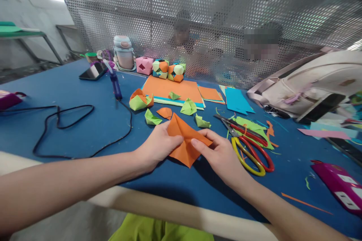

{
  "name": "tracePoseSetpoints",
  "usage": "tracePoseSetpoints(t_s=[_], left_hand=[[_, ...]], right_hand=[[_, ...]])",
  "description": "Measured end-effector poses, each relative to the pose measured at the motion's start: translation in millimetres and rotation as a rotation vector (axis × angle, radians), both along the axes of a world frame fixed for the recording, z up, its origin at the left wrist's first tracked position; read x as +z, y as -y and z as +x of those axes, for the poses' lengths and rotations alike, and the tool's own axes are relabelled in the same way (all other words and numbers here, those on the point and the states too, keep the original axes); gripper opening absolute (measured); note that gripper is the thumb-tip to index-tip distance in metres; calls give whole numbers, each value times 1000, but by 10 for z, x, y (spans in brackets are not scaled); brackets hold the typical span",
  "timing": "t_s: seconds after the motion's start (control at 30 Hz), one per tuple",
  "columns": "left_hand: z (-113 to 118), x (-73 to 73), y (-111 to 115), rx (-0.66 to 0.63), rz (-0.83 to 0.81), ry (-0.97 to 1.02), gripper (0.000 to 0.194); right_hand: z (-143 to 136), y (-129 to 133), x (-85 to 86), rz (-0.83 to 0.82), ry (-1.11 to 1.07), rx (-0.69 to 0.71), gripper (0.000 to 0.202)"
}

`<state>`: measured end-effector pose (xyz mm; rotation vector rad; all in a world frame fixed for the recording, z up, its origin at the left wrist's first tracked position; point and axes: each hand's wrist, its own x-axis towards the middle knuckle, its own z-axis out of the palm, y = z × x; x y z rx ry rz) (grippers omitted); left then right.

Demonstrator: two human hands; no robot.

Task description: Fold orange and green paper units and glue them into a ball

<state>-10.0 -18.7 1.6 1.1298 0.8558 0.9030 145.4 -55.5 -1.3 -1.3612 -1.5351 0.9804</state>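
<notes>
An orange paper square [185, 150] with crease lines is held up above the blue table, near its front edge. My left hand [160, 144] grips its left side, thumb on top of the paper. On the right side, my right hand [216, 150] pinches the paper between thumb and fingers. Just behind it lie a small folded orange piece [164, 113] and folded green pieces, one [152, 118] to the left and one [202, 121] to the right. A larger orange and green folded shape [140, 100] sits farther left.
Scissors [249, 147] with red and yellow handles lie right of my hands, beside green scraps. Stacked orange sheets [172, 88] and paper balls [160, 69] stand behind. A black cable [111, 146] crosses the left side, from a blue glue gun [115, 86]. A backpack [313, 79] rests at right.
</notes>
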Motion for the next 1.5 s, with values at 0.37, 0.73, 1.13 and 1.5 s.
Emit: tracePoseSetpoints(t_s=[0.37, 0.73, 1.13, 1.5], left_hand=[[4, 8, 8, -44, -42, 108, 25], [-19, -23, 7, -114, 95, 41, 24], [-26, 35, 9, -99, 145, -115, 13], [-44, 36, 29, -154, 517, -430, 19]], right_hand=[[27, -70, -66, -80, -184, -61, 31], [30, -99, -92, -101, -218, -97, 29], [40, -99, -50, -96, -383, -86, 25], [44, -71, -42, 75, -130, -87, 22]])
